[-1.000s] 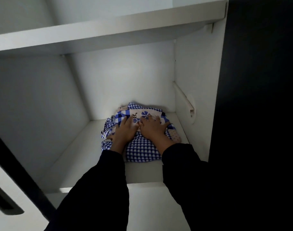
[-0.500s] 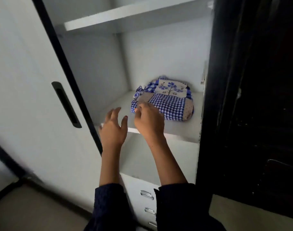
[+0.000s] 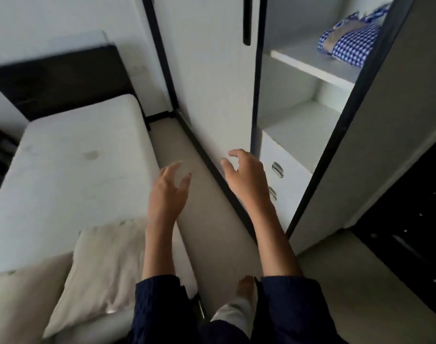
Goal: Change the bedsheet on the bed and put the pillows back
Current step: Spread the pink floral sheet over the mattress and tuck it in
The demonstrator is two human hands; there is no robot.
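On wardrobe shelf (image 3: 309, 62): checked sheet (image 3: 348, 45); pillow (image 3: 100, 269) on mattress (image 3: 63, 170).

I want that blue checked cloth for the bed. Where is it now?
The blue checked cloth lies at the upper right of the head view, on the white shelf inside the open wardrobe, above the drawers, right of the sliding door.

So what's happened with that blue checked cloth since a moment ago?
Both hands let go of it. A second ago the left hand and right hand pressed on the blue checked cloth; they have drawn back out of the wardrobe and now hang empty beside the bed. The cloth stayed folded on its shelf.
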